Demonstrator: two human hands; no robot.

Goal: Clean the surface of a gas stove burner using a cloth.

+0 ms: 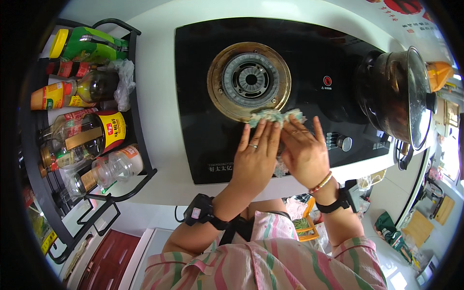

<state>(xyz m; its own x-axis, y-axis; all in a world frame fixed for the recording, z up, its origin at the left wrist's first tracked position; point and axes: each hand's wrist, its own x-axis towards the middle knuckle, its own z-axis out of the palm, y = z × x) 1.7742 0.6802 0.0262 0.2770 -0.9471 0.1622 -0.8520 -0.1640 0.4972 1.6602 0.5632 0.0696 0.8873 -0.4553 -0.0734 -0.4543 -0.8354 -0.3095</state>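
Note:
A crumpled green-and-white cloth (270, 116) lies on the black glass gas cooktop (308, 47), against the front rim of the left burner (250, 80). My left hand (255, 156) holds it down with outstretched fingers; a ring is on one finger. Beside it, my right hand (306, 152) also has its fingers on the cloth, the thumb side tucked close to the left hand. Part of the cloth shows between my palms near the cooktop's front edge; the rest is hidden under my hands. The burner is bare, with a brownish stained metal ring around it.
To the right stands a lidded pot (395, 98) on the cooktop. A control knob (344, 143) is right of my right hand. A black metal rack (146, 177) at left holds several sauce bottles and jars (117, 163). The white counter (159, 108) surrounds the cooktop.

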